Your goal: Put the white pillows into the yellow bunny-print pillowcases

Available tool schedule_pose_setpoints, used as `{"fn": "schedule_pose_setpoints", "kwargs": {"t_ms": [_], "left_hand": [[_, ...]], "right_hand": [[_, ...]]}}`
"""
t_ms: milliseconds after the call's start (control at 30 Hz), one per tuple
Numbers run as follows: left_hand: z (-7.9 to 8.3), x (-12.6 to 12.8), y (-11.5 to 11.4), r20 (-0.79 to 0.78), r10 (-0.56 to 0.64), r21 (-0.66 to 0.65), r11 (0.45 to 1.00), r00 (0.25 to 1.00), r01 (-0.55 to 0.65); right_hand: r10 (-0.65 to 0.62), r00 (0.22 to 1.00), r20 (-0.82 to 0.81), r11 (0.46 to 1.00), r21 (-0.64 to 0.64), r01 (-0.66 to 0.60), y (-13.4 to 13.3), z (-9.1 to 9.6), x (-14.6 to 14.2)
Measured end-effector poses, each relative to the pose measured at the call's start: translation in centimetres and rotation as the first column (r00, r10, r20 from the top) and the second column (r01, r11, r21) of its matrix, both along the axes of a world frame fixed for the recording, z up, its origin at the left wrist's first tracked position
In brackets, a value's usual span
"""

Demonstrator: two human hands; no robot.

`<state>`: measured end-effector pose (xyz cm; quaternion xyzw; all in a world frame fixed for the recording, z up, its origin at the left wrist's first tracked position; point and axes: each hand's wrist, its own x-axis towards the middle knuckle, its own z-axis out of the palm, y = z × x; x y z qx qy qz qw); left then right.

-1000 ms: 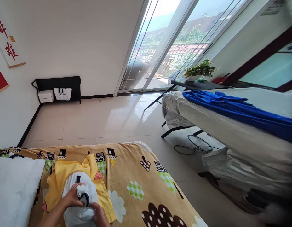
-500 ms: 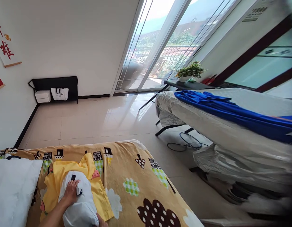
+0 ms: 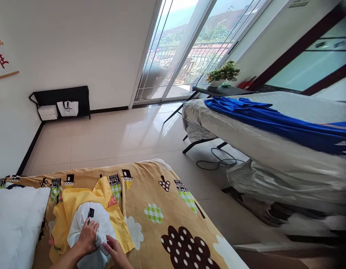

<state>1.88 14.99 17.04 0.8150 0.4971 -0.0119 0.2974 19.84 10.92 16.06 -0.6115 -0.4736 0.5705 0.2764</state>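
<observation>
A white cloth item (image 3: 105, 220) with a small black label lies bunched on a yellow cloth piece (image 3: 121, 228) with pink prints; its exact kind I cannot make out. My left hand (image 3: 89, 236) is closed on a gathered fold of the white cloth, just below the label. Close beside it on the right, my right hand (image 3: 116, 251) pinches the same bunched fabric between thumb and fingers. Both lie on a tan patterned blanket (image 3: 146, 194) over a bed. To the left rests a white pillow (image 3: 17, 224).
A second bed (image 3: 251, 142) under a plastic cover stands to the right, with blue cloth (image 3: 262, 119) across it. A coiled cable (image 3: 219, 160) lies on the tiled floor. A low black shelf (image 3: 84, 101) with a white box and bag is by the far wall.
My right hand has come up from the lower edge to the middle of the white cloth and taken hold beside my left hand. The fabric is more bunched. The view has tilted slightly down.
</observation>
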Motion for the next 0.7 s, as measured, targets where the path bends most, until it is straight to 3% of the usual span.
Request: {"fn": "schedule_pose_setpoints", "kwargs": {"t_ms": [67, 200, 300, 467, 700], "left_hand": [[0.2, -0.4, -0.5, -0.108, 0.051, 0.018, 0.999, 0.993, -0.050], [1.8, -3.3, -1.3, -0.247, 0.135, 0.087, 0.989, 0.959, -0.117], [3.2, -6.2, -2.1, -0.266, 0.198, 0.165, 0.974, 0.943, -0.158], [4.7, -10.2, -4.1, -0.286, 0.279, 0.283, 0.939, 0.917, -0.197], [5.6, -14.5, -7.4, -0.315, 0.342, 0.336, 0.913, 0.885, -0.232]], "right_hand": [[-0.133, 0.989, -0.071, 0.989, -0.070, 0.128, 0.1, -0.7, 1.9], [-0.386, 0.916, -0.108, 0.915, -0.173, 0.365, 0.1, -2.3, 4.0], [-0.395, 0.912, -0.110, 0.914, -0.152, 0.377, 1.1, -3.2, 2.6], [-0.314, 0.946, -0.081, 0.948, -0.076, 0.309, 4.3, -3.9, -2.8], [-0.114, 0.976, 0.188, 0.992, 0.067, 0.103, 5.9, -3.8, -9.4]]}}
